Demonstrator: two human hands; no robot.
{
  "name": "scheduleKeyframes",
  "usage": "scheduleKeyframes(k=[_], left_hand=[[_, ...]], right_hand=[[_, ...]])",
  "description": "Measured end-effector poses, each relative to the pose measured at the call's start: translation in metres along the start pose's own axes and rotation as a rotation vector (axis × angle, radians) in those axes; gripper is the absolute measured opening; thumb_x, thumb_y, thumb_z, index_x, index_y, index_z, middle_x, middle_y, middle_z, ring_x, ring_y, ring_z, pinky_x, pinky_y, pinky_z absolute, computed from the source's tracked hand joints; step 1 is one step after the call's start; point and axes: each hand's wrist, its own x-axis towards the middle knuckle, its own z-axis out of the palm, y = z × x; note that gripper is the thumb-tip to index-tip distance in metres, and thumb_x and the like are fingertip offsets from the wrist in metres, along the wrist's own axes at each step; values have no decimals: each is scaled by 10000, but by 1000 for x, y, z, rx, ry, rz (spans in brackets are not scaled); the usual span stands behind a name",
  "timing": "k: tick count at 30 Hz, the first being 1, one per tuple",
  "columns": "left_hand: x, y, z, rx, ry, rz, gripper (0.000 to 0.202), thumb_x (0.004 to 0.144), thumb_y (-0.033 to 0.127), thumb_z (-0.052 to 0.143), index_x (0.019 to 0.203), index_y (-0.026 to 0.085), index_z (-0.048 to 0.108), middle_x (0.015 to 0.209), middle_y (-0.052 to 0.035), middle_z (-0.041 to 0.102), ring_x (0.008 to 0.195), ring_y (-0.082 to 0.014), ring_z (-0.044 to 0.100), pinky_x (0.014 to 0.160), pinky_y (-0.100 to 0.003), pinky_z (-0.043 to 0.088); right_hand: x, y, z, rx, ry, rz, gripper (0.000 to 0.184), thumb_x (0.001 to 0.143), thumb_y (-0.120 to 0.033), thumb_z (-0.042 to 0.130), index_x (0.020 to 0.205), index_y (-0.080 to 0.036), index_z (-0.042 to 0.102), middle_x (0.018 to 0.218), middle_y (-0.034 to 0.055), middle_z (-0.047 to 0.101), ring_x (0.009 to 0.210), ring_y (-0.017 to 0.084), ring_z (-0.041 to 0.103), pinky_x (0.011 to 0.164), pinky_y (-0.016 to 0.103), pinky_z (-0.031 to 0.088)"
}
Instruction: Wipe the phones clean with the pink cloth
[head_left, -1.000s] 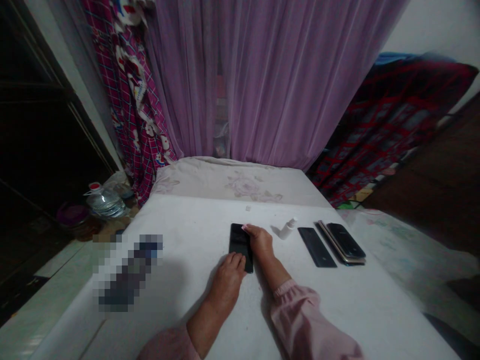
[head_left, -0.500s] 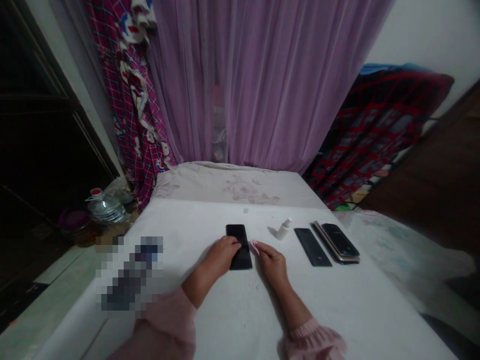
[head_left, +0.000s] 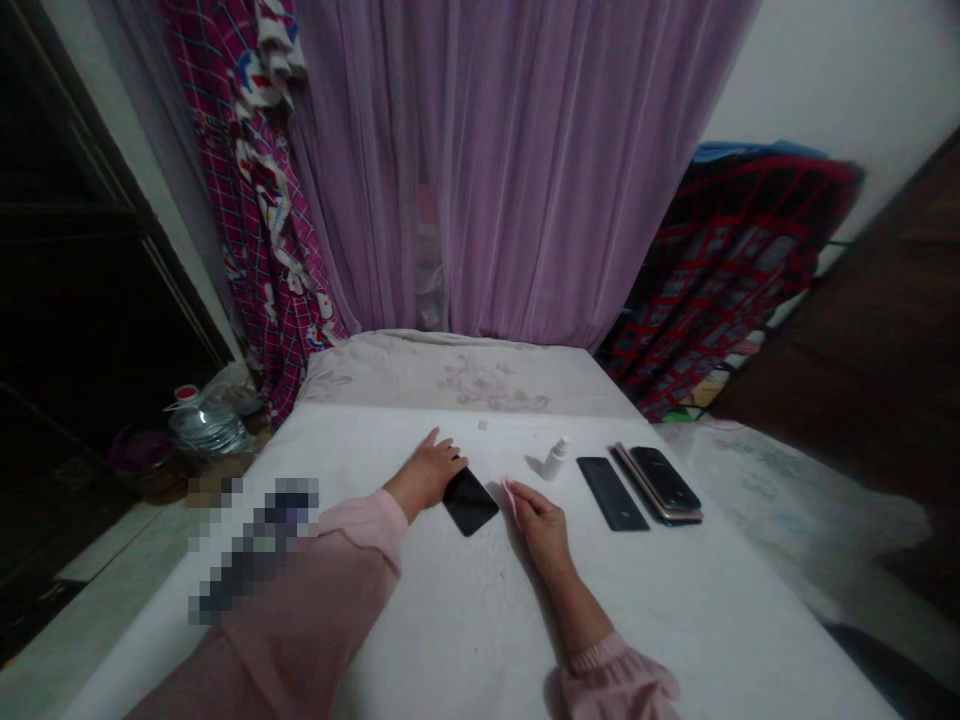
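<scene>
A black smartphone (head_left: 471, 507) lies at a slant on the white cloth, its dark glossy face up. My left hand (head_left: 433, 472) is over its far left end, fingers spread across the edge and gripping it; the thumb is hidden. To the right of the phone, my right hand (head_left: 538, 515) pinches a small folded pink cloth (head_left: 510, 497) between thumb and fingers. The cloth is apart from the phone. Beyond my right hand stands a small white spray bottle (head_left: 556, 459).
A dark flat phone or back panel (head_left: 612, 494) lies right of the bottle, beside a stack of phones (head_left: 664, 480). A tiny pale square (head_left: 482, 425) rests farther back. A pixelated item (head_left: 259, 550) is at left. Purple curtains (head_left: 525, 180) hang behind the table (head_left: 450, 640).
The phone has turned counter-clockwise into a slant. My left hand has moved from its face to its far left end, with fingers spreading. My right hand still holds the pink cloth.
</scene>
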Motion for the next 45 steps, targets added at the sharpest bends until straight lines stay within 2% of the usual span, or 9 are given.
scheduleKeyframes(k=[2, 6, 9, 12, 18, 25, 34, 38, 45], left_hand=[[-9, -9, -3, -31, -41, -95, 561, 655, 239, 778, 1191, 242, 615, 1212, -113, 651, 1123, -315, 588, 1106, -575, 245], [-31, -6, -4, -76, -24, -304, 567, 646, 550, 769, 1088, 213, 656, 1079, -111, 664, 1033, -312, 603, 981, -438, 411], [-44, 20, 3, -86, 41, -499, 586, 761, 622, 651, 1094, 141, 638, 1065, -157, 641, 1013, -334, 598, 884, -428, 458], [-53, 54, 19, -115, 186, -619, 541, 848, 562, 599, 1178, 134, 592, 1099, -156, 633, 1037, -317, 584, 942, -437, 424], [-75, 91, 55, -270, 453, -530, 641, 817, 506, 682, 1333, 174, 495, 1242, -148, 626, 1175, -320, 556, 1103, -580, 280], [-76, 92, 70, -262, 393, -270, 465, 899, 257, 621, 1350, 199, 524, 1463, -124, 489, 1357, -298, 438, 1101, -531, 383], [-69, 98, 62, -226, 451, -364, 386, 827, 235, 729, 1201, 189, 642, 1248, -115, 647, 1171, -304, 595, 1022, -478, 490], [-69, 100, 65, -160, 459, -341, 330, 859, 252, 692, 1181, 194, 648, 1198, -104, 673, 1148, -308, 610, 1004, -481, 497], [-70, 102, 75, -77, 415, -331, 391, 881, 90, 573, 1261, 180, 596, 1285, -129, 634, 1216, -311, 580, 1020, -494, 470]], right_hand=[[0, 0, -1, -7, 16, 11, 322, 726, -410, 665, 936, -201, 792, 1009, 83, 765, 980, 278, 708, 908, 427, 565], [1, 4, 0, -49, 20, -31, 325, 741, -394, 633, 954, -204, 790, 1001, 74, 768, 940, 271, 713, 852, 411, 585], [4, 6, 4, -105, 19, -62, 321, 767, -374, 602, 977, -213, 784, 999, 65, 769, 855, 245, 725, 778, 381, 604], [14, 7, 12, -159, 10, -175, 298, 786, -346, 579, 973, -234, 784, 1028, 52, 765, 928, 230, 717, 859, 375, 582], [45, 13, 29, -456, -50, -410, 211, 828, -288, 599, 920, -271, 789, 993, 47, 772, 948, 236, 703, 903, 419, 539], [61, 10, 53, -586, -246, -508, 261, 838, -158, 585, 925, -300, 786, 1012, 30, 768, 934, 225, 690, 869, 392, 532], [11, 9, 38, -461, -414, -628, 282, 894, -176, 552, 1015, -318, 764, 1052, 42, 759, 887, 206, 685, 800, 380, 545], [17, 12, 36, -498, -367, -612, 297, 887, -150, 546, 966, -322, 775, 1024, 37, 766, 878, 206, 685, 803, 379, 537], [66, 7, 64, -654, -185, -502, 320, 827, -85, 553, 890, -287, 792, 980, 29, 773, 895, 233, 682, 823, 388, 525]])
